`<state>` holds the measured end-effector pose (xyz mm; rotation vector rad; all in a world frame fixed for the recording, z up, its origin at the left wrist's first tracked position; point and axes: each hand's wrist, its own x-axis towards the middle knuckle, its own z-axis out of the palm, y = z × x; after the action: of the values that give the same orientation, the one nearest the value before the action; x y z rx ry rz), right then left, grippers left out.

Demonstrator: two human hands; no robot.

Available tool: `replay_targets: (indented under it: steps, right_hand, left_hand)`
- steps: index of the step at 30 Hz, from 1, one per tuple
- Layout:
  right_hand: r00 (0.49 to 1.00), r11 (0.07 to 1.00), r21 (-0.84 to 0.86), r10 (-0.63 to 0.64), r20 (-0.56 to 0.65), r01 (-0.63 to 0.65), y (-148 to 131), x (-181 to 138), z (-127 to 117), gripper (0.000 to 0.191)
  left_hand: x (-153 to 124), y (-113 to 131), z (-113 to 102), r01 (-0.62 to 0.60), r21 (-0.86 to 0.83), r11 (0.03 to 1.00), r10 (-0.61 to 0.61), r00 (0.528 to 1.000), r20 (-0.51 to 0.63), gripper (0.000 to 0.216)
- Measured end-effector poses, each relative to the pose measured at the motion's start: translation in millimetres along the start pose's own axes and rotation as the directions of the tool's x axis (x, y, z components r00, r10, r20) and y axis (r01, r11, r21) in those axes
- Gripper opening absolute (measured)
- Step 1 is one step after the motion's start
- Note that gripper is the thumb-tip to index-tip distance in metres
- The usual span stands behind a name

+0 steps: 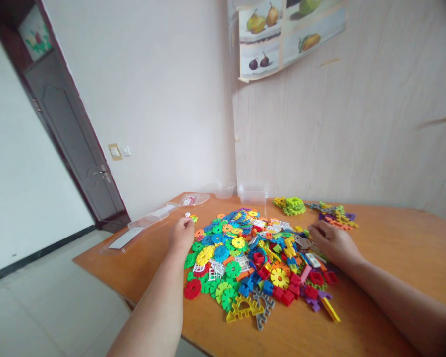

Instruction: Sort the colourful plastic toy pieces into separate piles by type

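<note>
A heap of colourful plastic interlocking pieces (pixel 252 258) lies on the orange wooden table (pixel 394 258). My left hand (pixel 181 234) rests at the heap's far left edge, fingers curled and pinched near a small yellow and white piece (pixel 192 217). My right hand (pixel 332 242) lies palm down on the heap's right edge, fingers bent over the pieces. Whether either hand holds a piece is hidden. Behind the heap sits a built green and yellow cluster (pixel 290 205) and a joined multicoloured strip (pixel 336 215).
Two clear plastic tubs (pixel 250 194) stand at the table's far edge by the wall. A clear plastic lid or tray (pixel 148 223) lies along the left edge. A dark door (pixel 74 134) is to the left, and a fruit poster (pixel 282 34) hangs above.
</note>
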<state>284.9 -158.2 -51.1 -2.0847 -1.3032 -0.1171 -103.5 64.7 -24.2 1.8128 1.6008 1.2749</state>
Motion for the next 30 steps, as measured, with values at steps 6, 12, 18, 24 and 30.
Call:
replay_targets:
  steps: [6,12,18,24,30]
  right_hand:
    - [0.999,0.999,-0.023,-0.041,0.005,0.041,-7,-1,-1,0.035]
    - [1.0,0.999,-0.037,0.005,-0.009,-0.005,-7,0,1,0.036]
    - [1.0,1.0,-0.031,0.005,-0.02,-0.006,-8,0,1,0.036]
    - [1.0,1.0,-0.006,0.002,-0.014,-0.002,-11,-2,-1,0.035]
    - [0.999,1.0,-0.008,-0.027,-0.023,0.027,-8,-1,1,0.035]
  left_hand:
    - [-33,41,18,-0.196,-0.235,0.952,0.24,0.955,0.173,0.031]
    - [-74,79,26,-0.456,-0.307,0.835,0.545,0.76,0.355,0.023]
    - [-98,101,21,-0.734,-0.272,0.623,0.729,0.418,0.542,0.013]
    - [-101,99,25,-0.802,-0.219,0.556,0.735,0.352,0.579,0.009]
    - [-95,95,28,-0.734,-0.304,0.607,0.75,0.402,0.526,0.004]
